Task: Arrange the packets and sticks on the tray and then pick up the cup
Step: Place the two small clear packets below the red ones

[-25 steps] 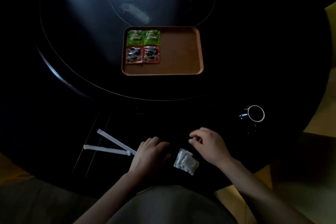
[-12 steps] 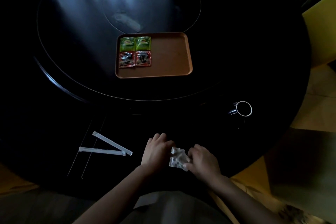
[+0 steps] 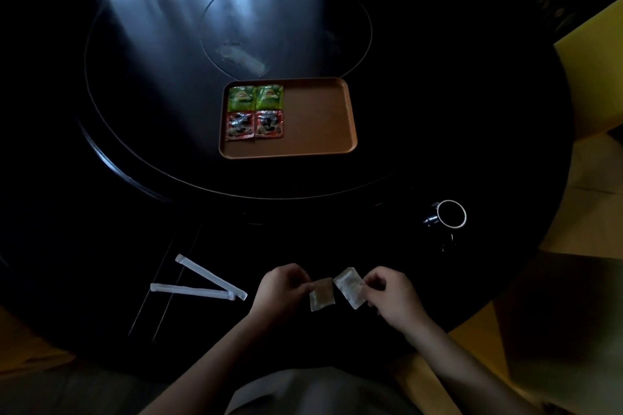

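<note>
A brown tray (image 3: 317,125) lies on the dark round table, with two green packets (image 3: 255,97) and two red packets (image 3: 254,125) in a square at its left end. Near the front edge my left hand (image 3: 281,286) pinches one white packet (image 3: 322,295), and my right hand (image 3: 391,295) pinches a second white packet (image 3: 350,286). The two packets are held apart, just above the table. Two white sticks (image 3: 202,283) lie in a V to the left of my hands. A dark cup (image 3: 450,216) with a white rim stands to the right.
The table (image 3: 438,111) is black, with a raised round turntable (image 3: 151,77) under the tray. Yellow furniture (image 3: 593,77) stands past the table's right edge. My lap fills the bottom of the view.
Both hands closed on the white packets lying together on the table, lifted them and drew them apart, one in each hand. The camera view shifted as my head moved.
</note>
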A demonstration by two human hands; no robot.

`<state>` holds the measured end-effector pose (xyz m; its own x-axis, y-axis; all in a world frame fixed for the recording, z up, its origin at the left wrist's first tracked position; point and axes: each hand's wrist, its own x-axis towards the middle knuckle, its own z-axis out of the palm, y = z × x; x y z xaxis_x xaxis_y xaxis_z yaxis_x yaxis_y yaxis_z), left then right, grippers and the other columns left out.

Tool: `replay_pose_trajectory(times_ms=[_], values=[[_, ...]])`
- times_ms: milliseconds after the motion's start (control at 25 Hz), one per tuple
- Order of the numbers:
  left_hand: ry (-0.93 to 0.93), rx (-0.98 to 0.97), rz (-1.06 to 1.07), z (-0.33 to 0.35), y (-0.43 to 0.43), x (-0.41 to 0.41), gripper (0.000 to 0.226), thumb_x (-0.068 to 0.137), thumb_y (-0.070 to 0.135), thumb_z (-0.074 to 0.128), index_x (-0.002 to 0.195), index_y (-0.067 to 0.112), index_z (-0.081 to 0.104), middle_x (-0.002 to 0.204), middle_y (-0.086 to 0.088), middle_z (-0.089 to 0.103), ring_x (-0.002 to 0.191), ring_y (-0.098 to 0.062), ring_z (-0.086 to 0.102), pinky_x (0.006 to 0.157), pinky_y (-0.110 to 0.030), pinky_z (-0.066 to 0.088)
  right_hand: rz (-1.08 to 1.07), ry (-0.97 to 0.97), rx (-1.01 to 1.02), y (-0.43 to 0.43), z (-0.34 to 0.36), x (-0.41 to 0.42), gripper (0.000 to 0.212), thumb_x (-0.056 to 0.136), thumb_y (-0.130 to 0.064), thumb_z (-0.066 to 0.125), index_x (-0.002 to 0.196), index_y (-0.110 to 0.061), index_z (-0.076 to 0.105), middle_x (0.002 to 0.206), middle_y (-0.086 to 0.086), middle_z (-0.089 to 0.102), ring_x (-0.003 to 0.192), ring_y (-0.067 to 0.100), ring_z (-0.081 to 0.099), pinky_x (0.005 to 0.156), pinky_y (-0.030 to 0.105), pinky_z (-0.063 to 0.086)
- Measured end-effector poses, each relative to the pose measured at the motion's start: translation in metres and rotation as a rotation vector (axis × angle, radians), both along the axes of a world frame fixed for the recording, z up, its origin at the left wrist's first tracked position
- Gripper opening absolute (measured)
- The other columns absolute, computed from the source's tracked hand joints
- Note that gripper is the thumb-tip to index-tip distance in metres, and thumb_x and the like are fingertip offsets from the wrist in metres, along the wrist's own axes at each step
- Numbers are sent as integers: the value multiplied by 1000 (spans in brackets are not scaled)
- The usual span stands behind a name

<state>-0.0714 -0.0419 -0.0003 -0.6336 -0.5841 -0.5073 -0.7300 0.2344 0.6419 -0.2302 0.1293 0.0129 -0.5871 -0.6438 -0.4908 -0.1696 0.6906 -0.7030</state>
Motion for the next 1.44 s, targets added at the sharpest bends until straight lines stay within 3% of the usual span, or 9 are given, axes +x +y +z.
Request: replay_pose_trajectory(times_ms=[160, 280, 440, 560, 720, 960, 1080, 1240, 1440], values=[[98, 225, 262, 21, -12, 10, 8, 86, 19, 74, 80, 15, 70, 75, -4, 75, 65, -11, 71, 62, -28, 58, -113, -111, -73, -27, 18, 1, 10, 85, -20, 71, 78, -18, 64, 69, 2, 67, 58, 10, 64, 52, 23, 50], [172, 295, 413, 38, -23, 14, 11, 86, 18, 74, 84, 8, 70, 80, -12, 76, 72, -24, 75, 68, -40, 62, -131, -175, -105, -50, 30, -2, 10, 83, -19, 73, 79, -14, 66, 73, 4, 70, 60, 11, 64, 52, 23, 50], [238, 362, 533, 54, -42, 19, 11, 87, 19, 73, 85, 8, 71, 82, -14, 75, 74, -30, 74, 69, -44, 61, -142, -216, -121, -78, 41, -6, 9, 82, -19, 74, 82, -12, 67, 80, 6, 71, 64, 12, 65, 54, 23, 51], [314, 346, 624, 67, -60, 22, 9, 88, 17, 72, 87, 8, 71, 82, -14, 75, 70, -26, 74, 61, -36, 61, -143, -201, -136, -99, 47, -10, 10, 82, -20, 74, 83, -14, 66, 84, 7, 72, 67, 15, 66, 56, 25, 52], [370, 178, 724, 80, -98, 17, 5, 87, 16, 72, 87, 11, 71, 79, -9, 75, 68, -19, 74, 56, -26, 56, -99, -116, -127, -137, 56, -30, 9, 83, -20, 73, 78, -18, 66, 79, 7, 69, 69, 21, 66, 62, 35, 53], [421, -72, 696, 93, -163, -13, 6, 87, 18, 73, 82, 17, 70, 76, -1, 73, 67, -9, 70, 57, -24, 53, 105, 560, -212, -230, 67, -83, 13, 82, -17, 72, 76, -17, 60, 77, -1, 59, 72, 17, 57, 64, 30, 45], [440, -135, 669, 92, -189, -32, 7, 86, 19, 74, 80, 19, 69, 75, 1, 73, 67, -9, 71, 57, -26, 56, 272, 754, -293, -262, 54, -105, 14, 76, -4, 70, 75, -14, 60, 81, 2, 59, 77, 22, 57, 65, 32, 45], [432, -145, 673, 85, -209, -50, 7, 86, 18, 73, 82, 19, 68, 77, 3, 72, 65, -7, 70, 50, -20, 53, 421, 807, -291, -267, 25, -122, 14, 73, 1, 67, 80, -11, 62, 89, 5, 63, 83, 27, 59, 69, 33, 47], [405, -128, 684, 70, -207, -56, 8, 86, 17, 74, 80, 17, 69, 74, 2, 72, 64, -8, 70, 49, -18, 51, 362, 594, -425, -264, 6, -129, 27, 71, 9, 66, 93, -5, 72, 103, 10, 70, 98, 23, 66, 87, 32, 53]])
